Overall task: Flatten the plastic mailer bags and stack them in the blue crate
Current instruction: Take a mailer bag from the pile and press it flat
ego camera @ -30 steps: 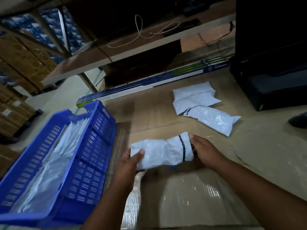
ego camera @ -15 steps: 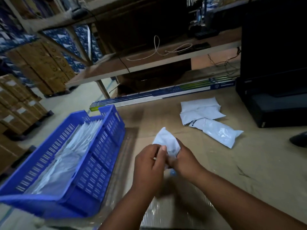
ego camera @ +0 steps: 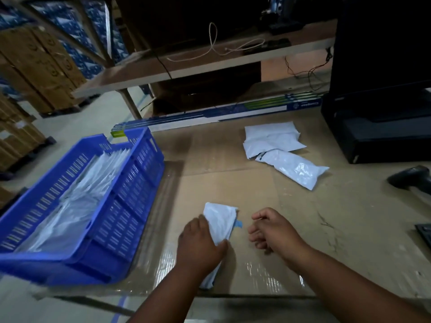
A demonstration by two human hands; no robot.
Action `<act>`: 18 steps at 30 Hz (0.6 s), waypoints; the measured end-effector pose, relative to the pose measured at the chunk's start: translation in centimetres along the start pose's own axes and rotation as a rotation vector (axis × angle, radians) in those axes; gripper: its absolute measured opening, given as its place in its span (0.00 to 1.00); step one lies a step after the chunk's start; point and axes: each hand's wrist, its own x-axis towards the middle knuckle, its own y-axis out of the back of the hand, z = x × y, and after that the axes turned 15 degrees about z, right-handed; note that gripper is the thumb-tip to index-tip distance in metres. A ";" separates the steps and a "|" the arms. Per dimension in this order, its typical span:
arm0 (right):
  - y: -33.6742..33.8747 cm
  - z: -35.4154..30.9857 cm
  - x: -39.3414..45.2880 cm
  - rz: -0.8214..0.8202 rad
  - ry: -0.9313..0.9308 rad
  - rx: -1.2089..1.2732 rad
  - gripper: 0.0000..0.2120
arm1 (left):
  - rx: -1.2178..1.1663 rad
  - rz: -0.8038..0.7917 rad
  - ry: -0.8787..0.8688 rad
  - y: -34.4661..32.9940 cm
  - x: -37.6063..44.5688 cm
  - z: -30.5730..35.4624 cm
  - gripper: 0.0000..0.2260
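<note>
A white plastic mailer bag (ego camera: 220, 220) lies lengthwise on the cardboard-covered table, and my left hand (ego camera: 199, 245) grips it with the thumb across its near part. My right hand (ego camera: 270, 229) hovers just right of the bag, fingers loosely curled, holding nothing. The blue crate (ego camera: 130, 194) stands at the left with flattened white mailers stacked inside. More crumpled white mailer bags (ego camera: 279, 150) lie in a small heap at the far middle of the table.
A black machine (ego camera: 377, 127) sits at the far right, with a dark handheld scanner (ego camera: 412, 178) near the right edge. A long blue-and-white box (ego camera: 217, 117) runs along the table's back. Shelves and stacked cartons stand beyond.
The bag was held up between both hands; now it lies on the table under my left hand. My right hand has let go and drawn to the right.
</note>
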 end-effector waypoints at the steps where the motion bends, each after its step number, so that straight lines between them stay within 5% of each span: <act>1: -0.2 0.1 -0.1 -0.013 0.041 -0.032 0.09 | -0.044 -0.013 -0.068 -0.1 0.2 -0.1 0.40; 8: 1.2 1.2 0.9 0.205 0.806 -0.432 0.07 | -0.015 -0.218 -0.630 0.6 3.2 1.3 0.42; 10: 1.9 1.3 1.2 0.171 0.922 -0.592 0.11 | -0.056 -0.233 -0.623 0.0 3.0 1.7 0.41; 13: 1.8 2.2 1.3 -0.035 0.891 -0.911 0.26 | -0.134 -0.166 -0.523 -0.6 1.5 2.1 0.40; 18: 0.5 3.0 1.3 -0.155 0.870 -1.178 0.38 | -0.191 -0.086 -0.363 -0.2 -0.1 2.5 0.41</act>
